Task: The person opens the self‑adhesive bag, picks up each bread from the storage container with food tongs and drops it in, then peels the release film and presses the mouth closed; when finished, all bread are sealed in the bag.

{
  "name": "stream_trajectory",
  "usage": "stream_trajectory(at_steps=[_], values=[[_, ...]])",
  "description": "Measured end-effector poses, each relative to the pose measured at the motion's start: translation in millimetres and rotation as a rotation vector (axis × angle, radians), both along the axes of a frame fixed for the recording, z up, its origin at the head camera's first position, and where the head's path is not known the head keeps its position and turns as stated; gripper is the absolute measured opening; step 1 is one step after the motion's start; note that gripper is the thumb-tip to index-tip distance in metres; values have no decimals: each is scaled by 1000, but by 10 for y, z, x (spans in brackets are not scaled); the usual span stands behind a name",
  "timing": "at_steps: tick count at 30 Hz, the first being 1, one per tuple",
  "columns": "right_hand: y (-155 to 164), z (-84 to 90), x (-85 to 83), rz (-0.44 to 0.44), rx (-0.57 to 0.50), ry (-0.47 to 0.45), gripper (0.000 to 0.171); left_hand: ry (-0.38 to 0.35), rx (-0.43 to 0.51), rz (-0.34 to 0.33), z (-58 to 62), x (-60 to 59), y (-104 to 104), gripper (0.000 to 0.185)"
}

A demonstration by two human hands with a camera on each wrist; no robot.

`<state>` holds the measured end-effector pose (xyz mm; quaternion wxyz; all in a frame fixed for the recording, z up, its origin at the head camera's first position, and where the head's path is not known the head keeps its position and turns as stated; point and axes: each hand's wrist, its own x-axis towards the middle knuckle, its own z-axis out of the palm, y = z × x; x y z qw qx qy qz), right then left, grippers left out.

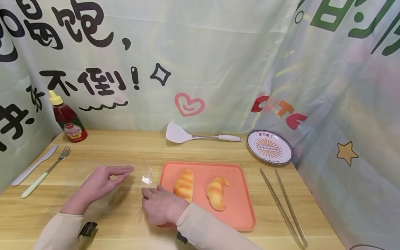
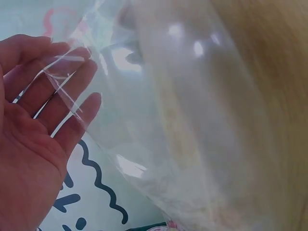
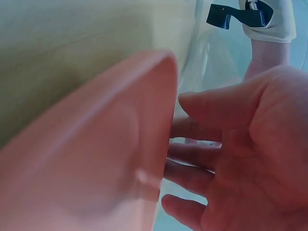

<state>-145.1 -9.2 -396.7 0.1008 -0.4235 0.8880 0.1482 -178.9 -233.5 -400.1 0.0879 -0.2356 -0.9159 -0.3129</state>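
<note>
Your left hand [image 1: 100, 184] is flat and open, fingers straight, with the clear plastic bag [image 1: 147, 178] lying against the fingertips [image 2: 72, 82]. The bag sits on the wooden table [image 1: 125, 152] between your two hands, just left of the orange tray [image 1: 237, 194].

Your right hand [image 1: 160, 205] rests at the tray's left edge, fingers loosely bent over the bag's near end. Whether they actually pinch the film, I cannot tell: the right wrist view only shows relaxed fingers [image 3: 202, 159] next to the tray rim [image 3: 163, 96].

Handling, as I judge it:
- The bag is thin film, near weightless, floppy, with no stiffness of its own. It will collapse and cling.
- It looks slick and glossy, so flat-palm contact will likely slide. Pinch it.
- Best hold is the open rim, one layer per hand, thumb against forefinger. Grabbing mid-body just bunches both layers shut.
- It is hard to see against the table; go by the glare spots.

On the tray are two bread pieces: a striped loaf [image 1: 184, 185] nearest your right hand and a croissant [image 1: 216, 192] just beside it, apart from each other. Both look soft and light, and probably dent under a hard squeeze, so hold them by the middle, gently.

Also on the table: tongs [image 1: 282, 205] right of the tray, a white spatula [image 1: 200, 136] and a round plate [image 1: 269, 147] behind it, a ketchup bottle [image 1: 67, 119] back left, and a knife [image 1: 34, 165] and fork [image 1: 47, 171] far left.
</note>
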Motion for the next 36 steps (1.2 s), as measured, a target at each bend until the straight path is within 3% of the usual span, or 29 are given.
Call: stream_trajectory(at_steps=[12,27,36], values=[[-10,-8,-11,-47,-3,-57,56,-18,31,38,9,28,-30,27],[6,6,-18,-62,13,-54,55,99,47,74,62,61,-30,20],[14,9,-20,-71,-7,-57,53,134,45,39,124,104,28,18]])
